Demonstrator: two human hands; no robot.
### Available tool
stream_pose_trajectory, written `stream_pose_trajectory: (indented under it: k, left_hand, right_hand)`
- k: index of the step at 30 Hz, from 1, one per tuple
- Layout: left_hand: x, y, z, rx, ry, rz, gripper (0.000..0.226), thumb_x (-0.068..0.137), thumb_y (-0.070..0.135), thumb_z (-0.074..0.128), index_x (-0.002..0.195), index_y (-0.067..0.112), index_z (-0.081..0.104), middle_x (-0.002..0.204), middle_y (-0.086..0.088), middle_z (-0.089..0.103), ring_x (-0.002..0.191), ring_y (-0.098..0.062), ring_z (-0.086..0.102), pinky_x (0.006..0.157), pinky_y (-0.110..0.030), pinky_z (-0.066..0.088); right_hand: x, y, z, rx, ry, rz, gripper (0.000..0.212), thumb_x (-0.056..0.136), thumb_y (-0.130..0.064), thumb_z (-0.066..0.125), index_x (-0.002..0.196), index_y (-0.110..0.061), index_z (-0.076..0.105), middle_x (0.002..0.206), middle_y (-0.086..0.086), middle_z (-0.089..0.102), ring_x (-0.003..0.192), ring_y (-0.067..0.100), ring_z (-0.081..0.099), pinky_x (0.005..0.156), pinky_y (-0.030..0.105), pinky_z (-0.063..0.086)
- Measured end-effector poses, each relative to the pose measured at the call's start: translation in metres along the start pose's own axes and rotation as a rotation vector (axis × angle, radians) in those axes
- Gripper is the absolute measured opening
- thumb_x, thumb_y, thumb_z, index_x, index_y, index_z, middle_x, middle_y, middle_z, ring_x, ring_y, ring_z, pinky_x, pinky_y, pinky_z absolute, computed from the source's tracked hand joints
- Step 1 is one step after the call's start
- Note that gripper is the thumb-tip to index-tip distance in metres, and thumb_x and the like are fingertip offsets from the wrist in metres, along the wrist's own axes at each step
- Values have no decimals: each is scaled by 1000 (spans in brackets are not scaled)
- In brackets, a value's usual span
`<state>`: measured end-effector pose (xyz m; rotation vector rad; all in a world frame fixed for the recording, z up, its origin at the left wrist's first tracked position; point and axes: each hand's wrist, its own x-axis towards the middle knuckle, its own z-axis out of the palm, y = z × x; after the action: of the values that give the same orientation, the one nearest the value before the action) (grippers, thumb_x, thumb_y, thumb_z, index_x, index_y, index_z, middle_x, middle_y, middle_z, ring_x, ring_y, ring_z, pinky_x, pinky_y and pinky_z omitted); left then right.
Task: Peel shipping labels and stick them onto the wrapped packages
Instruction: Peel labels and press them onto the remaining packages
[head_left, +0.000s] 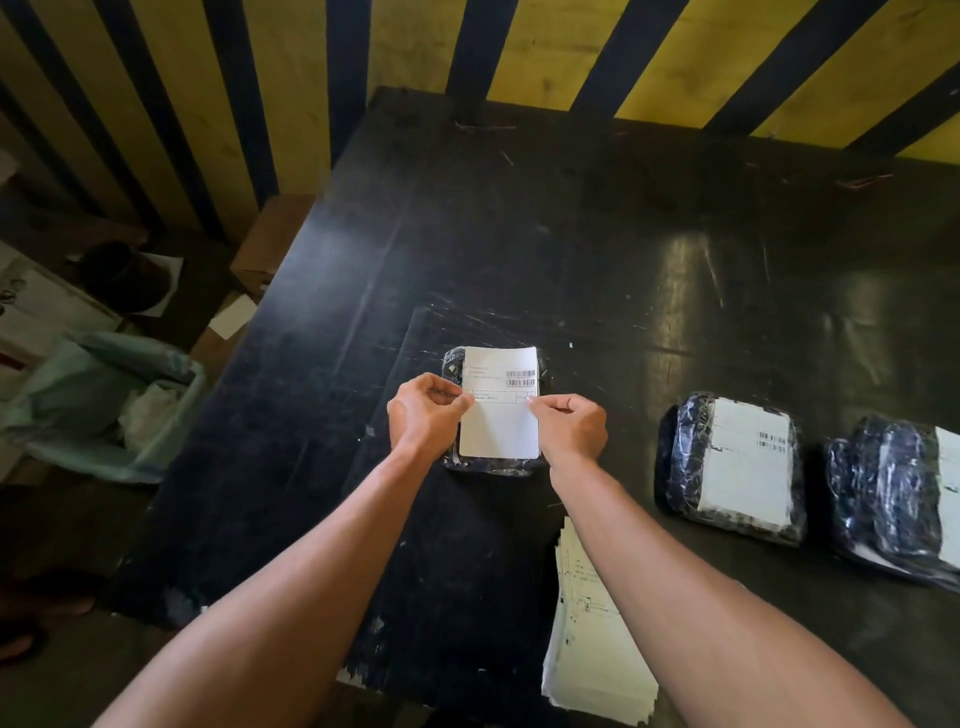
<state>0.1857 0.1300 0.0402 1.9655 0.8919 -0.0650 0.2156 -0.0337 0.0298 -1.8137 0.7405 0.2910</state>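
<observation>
- Left hand (423, 415): centre of frame, fingers curled, thumb and fingertips pinching the left edge of the shipping label (500, 402) at about mid-height.
- Right hand (569, 423): just right of centre, fingers curled, pinching the right edge of the same label, level with the left hand.
- Shipping label: white sheet with rounded corners, barcodes in its upper right part, printed lines across the middle. It lies over the wrapped package (488, 465); whether it is already stuck down or held just above cannot be told.
- Wrapped package: dark bundle in shiny clear film, centre of frame on the table (649, 234). Only its left, right and lower edges show around the label.
- Two labelled packages, right side of frame: the nearer labelled package (732, 467) carries a white label with a barcode; the second labelled package (898, 499) is cut by the right edge of the frame, and its label shows only in part. They lie just beside each other, well apart from the centre package.
- Stack of label sheets (597, 639): lower centre of frame, at the near table edge, partly under the right forearm.
- Table: black, scuffed and scratched, glossy reflections toward the right.
- Bin with pale green liner (111, 410): left of frame, on the floor beside the table, with crumpled paper inside.
- Cardboard box (272, 244): upper left, at the table's far left corner.
- Wall (561, 47): yellow with dark vertical stripes across the top of frame.
</observation>
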Motion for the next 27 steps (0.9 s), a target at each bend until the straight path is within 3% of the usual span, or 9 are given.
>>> stream_pose_trajectory:
  k: [5, 9, 13, 16, 19, 21, 23, 25, 27]
  left_hand:
    - [5, -2, 3, 21, 8, -10, 18, 83, 34, 88, 90, 24, 75, 82, 10, 75, 80, -10, 74, 77, -30, 61]
    - [4, -1, 5, 53, 26, -4, 19, 83, 34, 88, 91, 22, 75, 78, 13, 71, 75, -3, 69, 69, -24, 54]
    - [4, 0, 6, 184, 82, 73, 22, 81, 35, 87, 89, 22, 71, 84, 8, 69, 77, -9, 65, 71, -26, 46]
    - [2, -12, 5, 315, 107, 357, 14, 85, 25, 79, 94, 22, 69, 98, 5, 63, 89, -19, 64, 77, -35, 51]
    - [-9, -35, 5, 516, -56, 755, 38, 93, 26, 69, 131, 21, 67, 139, -1, 64, 132, -25, 57, 107, -41, 48]
    - [-17, -51, 6, 616, -233, 811, 64, 103, 34, 55, 162, 18, 37, 172, -4, 29, 161, -20, 20, 129, -38, 22]
    - [-21, -63, 7, 710, -337, 802, 72, 109, 42, 38, 169, 21, 2, 176, 3, -10, 161, -10, -14, 131, -35, -2]
    - [-23, -69, 8, 774, -361, 796, 73, 110, 48, 29, 166, 24, -12, 173, 6, -24, 157, -7, -27, 130, -35, -9]
    - [-23, -70, 12, 811, -357, 782, 74, 110, 51, 26, 166, 23, -15, 172, 5, -28, 156, -7, -30, 130, -37, -9]
  right_hand:
    - [6, 4, 6, -40, 20, -8, 8, 86, -25, 84, 83, -21, 77, 85, -6, 75, 80, 12, 68, 78, 37, 60]
    - [9, 5, 8, -100, 34, -29, 10, 85, -26, 83, 79, -24, 75, 81, -8, 74, 76, 11, 66, 80, 40, 62]
    - [9, 2, 6, -240, 62, -119, 22, 83, -32, 82, 88, -24, 62, 86, -7, 71, 81, 20, 68, 78, 43, 60]
    - [10, 12, 0, -442, 134, -529, 27, 81, -25, 78, 92, -25, 53, 91, -7, 63, 87, 22, 63, 77, 42, 53]
    - [4, 24, -11, -685, 2, -1003, 20, 87, -23, 66, 107, -22, 65, 110, -4, 67, 107, 22, 61, 83, 41, 46]
    - [3, 34, -15, -843, -191, -1145, 42, 95, -28, 55, 135, -18, 63, 142, 0, 62, 136, 21, 53, 103, 43, 43]
    - [5, 38, -16, -979, -345, -1155, 59, 102, -32, 41, 159, -17, 40, 169, 2, 33, 158, 20, 25, 125, 50, 25]
    - [10, 31, -10, -1095, -418, -1092, 65, 106, -37, 29, 167, -19, 15, 176, -2, 5, 162, 15, 0, 130, 55, 7]
    - [14, 15, -1, -1180, -438, -1036, 65, 109, -39, 22, 167, -21, 0, 175, -5, -11, 160, 12, -13, 129, 57, -2]
